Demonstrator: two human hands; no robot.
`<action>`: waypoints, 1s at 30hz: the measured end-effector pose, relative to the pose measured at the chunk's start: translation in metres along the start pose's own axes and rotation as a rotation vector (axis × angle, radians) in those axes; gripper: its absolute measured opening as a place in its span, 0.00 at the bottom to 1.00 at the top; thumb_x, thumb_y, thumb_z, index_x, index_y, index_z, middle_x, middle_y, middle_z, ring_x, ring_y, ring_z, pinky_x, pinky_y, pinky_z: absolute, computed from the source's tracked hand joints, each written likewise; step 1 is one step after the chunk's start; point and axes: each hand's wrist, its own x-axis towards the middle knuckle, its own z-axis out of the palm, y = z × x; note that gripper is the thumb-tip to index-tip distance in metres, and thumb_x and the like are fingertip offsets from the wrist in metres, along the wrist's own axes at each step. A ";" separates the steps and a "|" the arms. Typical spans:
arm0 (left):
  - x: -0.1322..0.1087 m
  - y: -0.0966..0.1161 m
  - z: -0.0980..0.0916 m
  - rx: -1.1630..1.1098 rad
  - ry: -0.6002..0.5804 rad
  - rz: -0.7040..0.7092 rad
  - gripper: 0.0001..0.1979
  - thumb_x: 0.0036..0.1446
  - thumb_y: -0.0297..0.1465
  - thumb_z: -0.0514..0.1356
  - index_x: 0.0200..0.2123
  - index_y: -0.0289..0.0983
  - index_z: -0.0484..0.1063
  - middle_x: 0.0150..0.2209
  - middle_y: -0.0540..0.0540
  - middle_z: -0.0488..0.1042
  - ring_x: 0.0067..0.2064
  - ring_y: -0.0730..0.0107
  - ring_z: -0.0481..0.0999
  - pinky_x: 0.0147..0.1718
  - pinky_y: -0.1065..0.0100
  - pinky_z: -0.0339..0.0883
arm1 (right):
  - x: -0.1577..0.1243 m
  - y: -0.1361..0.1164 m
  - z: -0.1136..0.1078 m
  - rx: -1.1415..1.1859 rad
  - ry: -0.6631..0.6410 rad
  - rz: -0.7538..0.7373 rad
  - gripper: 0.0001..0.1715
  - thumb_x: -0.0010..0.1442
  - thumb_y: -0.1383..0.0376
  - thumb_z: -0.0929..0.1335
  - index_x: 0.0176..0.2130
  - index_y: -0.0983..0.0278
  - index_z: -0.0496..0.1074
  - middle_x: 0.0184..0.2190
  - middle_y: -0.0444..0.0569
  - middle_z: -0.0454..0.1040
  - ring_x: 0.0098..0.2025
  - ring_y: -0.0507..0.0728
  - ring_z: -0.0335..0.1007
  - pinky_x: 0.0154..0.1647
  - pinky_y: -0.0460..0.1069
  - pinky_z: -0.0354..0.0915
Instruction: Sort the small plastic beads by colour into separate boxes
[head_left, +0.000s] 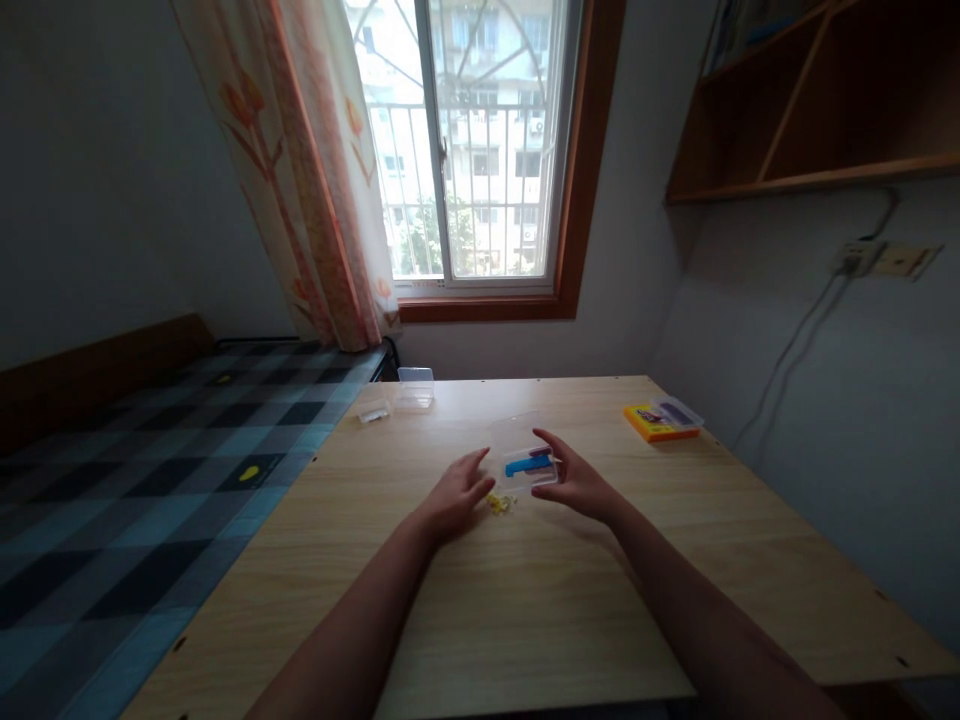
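Observation:
A small clear plastic box point(511, 486) sits over the middle of the table, with its transparent lid point(517, 425) apparently raised on the far side. Inside it lies a blue object point(527, 466) with a long, narrow shape; its kind is not clear. My right hand point(581, 484) grips the box's right end between thumb and fingers. To the left of the box, my left hand point(456, 494) is open, fingers apart and close to its edge. A little pile of yellow and whitish bits point(500, 504) rests on the wood beside my left thumb.
Two clear plastic containers, one open point(416, 390) and one lower point(373, 408), stand at the table's far left. An orange-yellow box point(656, 424) with a clear case point(681, 412) is at the right edge. A checkered bed point(187, 450) adjoins the wooden table point(540, 620).

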 end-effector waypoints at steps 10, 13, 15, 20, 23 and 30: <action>-0.007 0.006 0.048 0.747 -0.170 0.032 0.46 0.56 0.56 0.61 0.69 0.33 0.61 0.71 0.29 0.55 0.73 0.40 0.51 0.70 0.40 0.40 | -0.004 -0.015 0.003 -0.723 0.094 -0.220 0.54 0.53 0.74 0.72 0.72 0.54 0.53 0.62 0.55 0.66 0.60 0.62 0.66 0.61 0.60 0.66; -0.006 0.009 0.056 0.785 -0.134 -0.007 0.45 0.57 0.57 0.59 0.68 0.33 0.61 0.71 0.29 0.55 0.73 0.40 0.51 0.70 0.41 0.41 | -0.004 -0.026 0.015 -0.898 0.058 -0.175 0.53 0.55 0.74 0.70 0.73 0.54 0.51 0.61 0.55 0.66 0.59 0.62 0.68 0.60 0.59 0.67; -0.007 0.011 0.058 0.802 -0.121 -0.025 0.45 0.58 0.57 0.58 0.68 0.31 0.61 0.71 0.29 0.55 0.73 0.41 0.51 0.71 0.42 0.42 | -0.005 -0.033 0.022 -0.998 0.026 -0.135 0.53 0.56 0.74 0.69 0.73 0.53 0.50 0.61 0.54 0.65 0.56 0.62 0.70 0.57 0.57 0.69; -0.008 0.015 0.061 0.795 -0.095 -0.020 0.44 0.59 0.56 0.56 0.68 0.31 0.60 0.71 0.30 0.57 0.73 0.43 0.53 0.71 0.43 0.43 | -0.004 -0.044 0.036 -1.160 -0.072 -0.150 0.52 0.55 0.77 0.67 0.72 0.52 0.52 0.61 0.53 0.65 0.55 0.60 0.70 0.54 0.52 0.68; -0.009 0.013 0.061 0.760 -0.065 0.007 0.44 0.59 0.54 0.58 0.68 0.31 0.60 0.69 0.30 0.61 0.71 0.41 0.56 0.70 0.41 0.45 | -0.002 -0.047 0.043 -1.255 -0.137 -0.229 0.49 0.56 0.77 0.68 0.71 0.54 0.56 0.60 0.55 0.66 0.55 0.61 0.69 0.56 0.54 0.66; -0.010 0.013 0.059 0.705 -0.088 0.122 0.29 0.58 0.43 0.63 0.62 0.44 0.70 0.62 0.43 0.72 0.65 0.51 0.66 0.68 0.53 0.53 | -0.002 -0.053 0.053 -1.542 -0.352 -0.452 0.30 0.67 0.66 0.68 0.66 0.57 0.64 0.63 0.61 0.65 0.55 0.68 0.66 0.53 0.60 0.63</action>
